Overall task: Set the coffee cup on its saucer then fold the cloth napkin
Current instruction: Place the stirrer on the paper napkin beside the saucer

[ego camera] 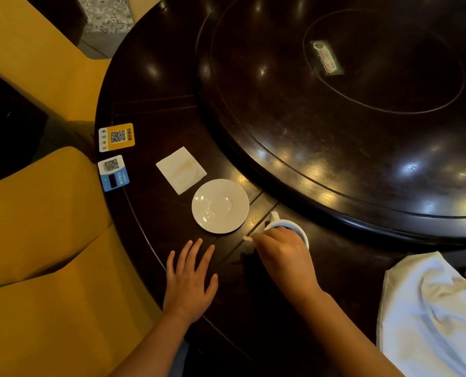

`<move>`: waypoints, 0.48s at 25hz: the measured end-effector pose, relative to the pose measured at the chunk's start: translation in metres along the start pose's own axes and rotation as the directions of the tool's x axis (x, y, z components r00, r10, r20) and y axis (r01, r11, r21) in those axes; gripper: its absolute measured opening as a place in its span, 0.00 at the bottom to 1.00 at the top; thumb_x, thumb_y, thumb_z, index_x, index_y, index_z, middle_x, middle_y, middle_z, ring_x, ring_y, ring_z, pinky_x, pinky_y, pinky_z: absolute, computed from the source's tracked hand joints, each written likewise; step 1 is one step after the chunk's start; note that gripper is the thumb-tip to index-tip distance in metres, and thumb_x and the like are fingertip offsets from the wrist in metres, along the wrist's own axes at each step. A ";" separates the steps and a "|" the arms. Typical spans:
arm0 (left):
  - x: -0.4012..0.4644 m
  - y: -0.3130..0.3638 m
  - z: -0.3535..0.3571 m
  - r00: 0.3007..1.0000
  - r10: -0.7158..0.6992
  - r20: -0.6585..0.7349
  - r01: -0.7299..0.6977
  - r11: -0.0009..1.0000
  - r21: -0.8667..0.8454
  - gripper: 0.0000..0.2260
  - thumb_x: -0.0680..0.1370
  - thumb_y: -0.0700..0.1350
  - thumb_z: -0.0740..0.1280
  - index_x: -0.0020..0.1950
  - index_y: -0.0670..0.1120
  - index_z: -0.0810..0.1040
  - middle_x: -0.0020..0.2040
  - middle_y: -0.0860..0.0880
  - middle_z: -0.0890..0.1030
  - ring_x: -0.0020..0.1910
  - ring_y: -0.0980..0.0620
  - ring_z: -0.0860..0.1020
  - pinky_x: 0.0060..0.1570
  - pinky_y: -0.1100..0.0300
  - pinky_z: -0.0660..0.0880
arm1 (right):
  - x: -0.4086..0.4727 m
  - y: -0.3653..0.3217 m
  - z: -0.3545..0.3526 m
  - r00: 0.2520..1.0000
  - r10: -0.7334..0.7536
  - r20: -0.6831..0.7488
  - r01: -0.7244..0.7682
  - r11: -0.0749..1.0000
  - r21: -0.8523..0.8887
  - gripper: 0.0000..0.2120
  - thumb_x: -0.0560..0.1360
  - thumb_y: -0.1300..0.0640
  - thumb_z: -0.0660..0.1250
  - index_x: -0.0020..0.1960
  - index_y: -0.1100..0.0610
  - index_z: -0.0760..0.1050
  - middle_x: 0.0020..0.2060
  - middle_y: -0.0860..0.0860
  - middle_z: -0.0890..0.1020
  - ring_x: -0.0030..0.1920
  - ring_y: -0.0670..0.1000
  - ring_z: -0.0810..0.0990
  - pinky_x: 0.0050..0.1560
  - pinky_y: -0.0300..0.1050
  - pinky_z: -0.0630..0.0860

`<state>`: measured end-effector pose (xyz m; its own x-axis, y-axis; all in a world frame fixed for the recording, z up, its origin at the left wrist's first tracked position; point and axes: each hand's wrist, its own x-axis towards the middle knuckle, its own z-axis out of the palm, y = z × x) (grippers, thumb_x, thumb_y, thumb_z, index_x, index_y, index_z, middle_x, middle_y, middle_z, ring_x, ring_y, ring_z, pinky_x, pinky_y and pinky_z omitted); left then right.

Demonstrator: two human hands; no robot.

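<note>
A white saucer (220, 205) lies empty on the dark round table. Just right of it stands a white coffee cup (286, 225), its handle pointing up-left toward the saucer. My right hand (283, 253) covers the near side of the cup, fingers curled on its rim. My left hand (189, 278) rests flat on the table below the saucer, fingers spread, holding nothing. A crumpled white cloth napkin (430, 314) lies at the table's right near edge. A small folded white paper napkin (181, 170) sits up-left of the saucer.
A large dark turntable (348, 110) fills the table's middle, with a small label (326, 57) on it. Two QR code cards, one yellow (116, 137) and one blue (113, 173), lie at the left table edge. Yellow upholstered chairs (44, 240) stand to the left.
</note>
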<state>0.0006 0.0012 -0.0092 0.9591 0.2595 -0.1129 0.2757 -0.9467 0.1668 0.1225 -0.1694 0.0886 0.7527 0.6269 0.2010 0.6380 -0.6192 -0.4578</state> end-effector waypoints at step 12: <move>0.003 -0.021 -0.004 0.993 0.119 0.013 -0.119 0.993 0.002 0.28 0.74 0.61 0.55 0.72 0.53 0.62 0.72 0.45 0.66 0.72 0.46 0.57 0.69 0.42 0.50 | 0.034 0.009 -0.040 0.742 0.658 0.126 -0.420 0.311 0.852 0.09 0.72 0.66 0.67 0.51 0.60 0.80 0.41 0.43 0.84 0.44 0.45 0.83 0.43 0.38 0.79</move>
<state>-0.0019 0.0222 -0.0095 0.9843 0.1422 -0.1049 0.1592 -0.9711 0.1775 0.1607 -0.1730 0.1260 0.9582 0.1172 -0.2610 -0.2564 -0.0532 -0.9651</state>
